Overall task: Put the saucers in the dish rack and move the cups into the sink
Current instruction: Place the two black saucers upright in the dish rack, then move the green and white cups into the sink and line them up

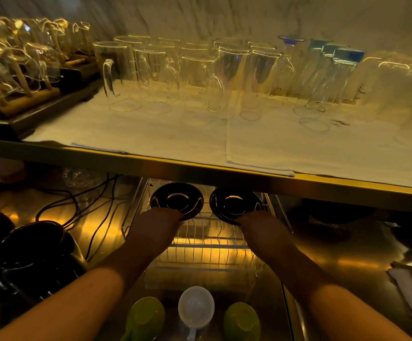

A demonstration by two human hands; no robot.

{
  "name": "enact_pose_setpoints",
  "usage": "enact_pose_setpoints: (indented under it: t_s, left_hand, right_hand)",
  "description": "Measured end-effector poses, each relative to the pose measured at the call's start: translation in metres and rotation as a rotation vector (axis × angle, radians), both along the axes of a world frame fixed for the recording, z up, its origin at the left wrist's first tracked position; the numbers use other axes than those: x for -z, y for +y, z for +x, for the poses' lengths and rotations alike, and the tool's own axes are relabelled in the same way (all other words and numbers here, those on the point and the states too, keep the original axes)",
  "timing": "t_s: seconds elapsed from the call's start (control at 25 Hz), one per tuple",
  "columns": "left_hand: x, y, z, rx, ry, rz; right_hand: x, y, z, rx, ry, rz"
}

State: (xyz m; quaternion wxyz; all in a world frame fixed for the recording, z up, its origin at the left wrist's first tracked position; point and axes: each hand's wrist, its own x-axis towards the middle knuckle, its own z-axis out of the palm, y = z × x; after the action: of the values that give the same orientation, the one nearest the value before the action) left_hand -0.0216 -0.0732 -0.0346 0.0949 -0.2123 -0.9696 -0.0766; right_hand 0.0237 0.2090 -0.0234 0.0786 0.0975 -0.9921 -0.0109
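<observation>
Under the shelf, over the far end of the wire rack (200, 252): left hand (154, 223) closed on one dark saucer (176, 199), right hand (261, 227) closed on another saucer (235, 203), both tilted, apparently about to slot in. Still left, by the look of it: two green cups (147, 318) and a white cup (196, 307) upside down nearer, sink not identifiable.

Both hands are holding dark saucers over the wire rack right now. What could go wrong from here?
Each saucer, left and right, is pinched only at its near rim by the left hand or right hand, so one could tip and slip. They sit close together and might clink. The shelf edge overhangs the dish rack, limiting headroom.
</observation>
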Motion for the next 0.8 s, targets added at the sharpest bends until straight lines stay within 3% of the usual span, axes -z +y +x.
enact_pose_setpoints:
  t_s: [0.44,0.6,0.8]
  left_hand:
    - [0.004,-0.002,0.008,0.032,0.034,0.08]
    - [0.021,-0.005,0.032,0.063,0.077,0.059]
    - [0.052,-0.011,0.083,0.071,0.135,0.162]
  right_hand:
    - [0.004,-0.001,0.01,-0.012,0.092,-0.054]
    - [0.013,-0.003,0.037,-0.009,0.226,-0.072]
    - [0.031,0.011,0.081,-0.151,0.197,-0.165]
